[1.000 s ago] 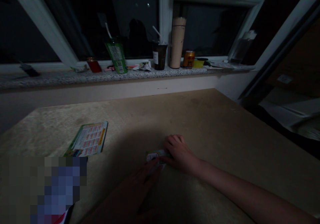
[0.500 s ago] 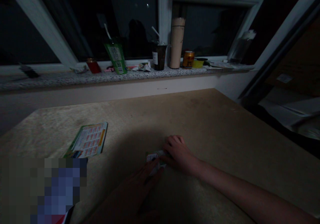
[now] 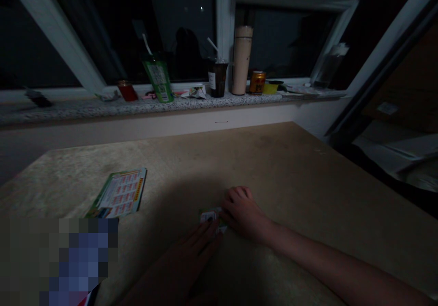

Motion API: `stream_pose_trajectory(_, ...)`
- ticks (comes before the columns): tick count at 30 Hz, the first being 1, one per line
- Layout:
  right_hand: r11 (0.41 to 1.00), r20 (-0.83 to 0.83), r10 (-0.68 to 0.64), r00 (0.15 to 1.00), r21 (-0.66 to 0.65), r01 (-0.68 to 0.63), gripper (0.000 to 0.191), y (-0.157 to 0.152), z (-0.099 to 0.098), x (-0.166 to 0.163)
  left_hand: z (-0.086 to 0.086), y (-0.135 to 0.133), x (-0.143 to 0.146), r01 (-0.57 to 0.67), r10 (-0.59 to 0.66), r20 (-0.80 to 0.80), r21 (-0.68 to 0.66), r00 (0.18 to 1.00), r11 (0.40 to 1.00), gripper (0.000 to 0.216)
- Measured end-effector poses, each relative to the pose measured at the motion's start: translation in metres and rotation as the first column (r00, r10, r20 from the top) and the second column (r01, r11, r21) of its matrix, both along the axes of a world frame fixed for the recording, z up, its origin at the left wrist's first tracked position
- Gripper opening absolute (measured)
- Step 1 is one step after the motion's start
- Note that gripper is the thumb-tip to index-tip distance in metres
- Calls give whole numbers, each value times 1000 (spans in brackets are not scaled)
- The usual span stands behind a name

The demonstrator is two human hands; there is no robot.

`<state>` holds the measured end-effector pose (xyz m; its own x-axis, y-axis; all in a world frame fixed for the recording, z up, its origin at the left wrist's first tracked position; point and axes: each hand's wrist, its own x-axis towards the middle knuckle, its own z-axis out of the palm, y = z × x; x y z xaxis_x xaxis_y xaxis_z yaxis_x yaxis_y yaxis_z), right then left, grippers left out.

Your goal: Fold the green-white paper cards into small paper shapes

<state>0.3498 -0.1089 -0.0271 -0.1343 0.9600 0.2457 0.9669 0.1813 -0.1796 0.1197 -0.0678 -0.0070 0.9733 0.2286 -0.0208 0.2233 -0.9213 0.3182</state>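
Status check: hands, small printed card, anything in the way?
Left hand over near side of small printed card; right hand at its right edge. Card on tabletop, partly covered. Larger printed sheet off left, out of the way.

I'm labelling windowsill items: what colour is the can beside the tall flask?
The can is orange-gold with dark markings, clearest in the head view.

speckled sill: red jar | green cup | dark cup | beige flask | gold can

Small printed card | green-and-white | lying flat | partly covered | on tabletop
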Motion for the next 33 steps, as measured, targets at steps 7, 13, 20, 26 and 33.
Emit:
stream_pose_trajectory(7,1000,35,-5,999,21,4,16,0,-1,-1,9,-3,11,6,-6,-114,5,993,1000,83)
stream_pose_trajectory(13,1000,46,-8,999,20,7,11,-2,2,-2,16,-7,13,-6,10,-150,28,989,1000,76)
stream_pose_trajectory(20,999,46,-13,999,41,11,10,-2,0,-2,14,-8,9,-12,13,-101,9,995,1000,77)
stream_pose_trajectory(26,999,50,-3,999,42,1,12,-1,-1,-2,14,-7,10,-23,22,-78,-15,997,1000,77)
stream_pose_trajectory(33,992,-82,39,996,119,-29,11,-12,4,0,18,-5,11,-45,42,-65,-56,997,997,83)
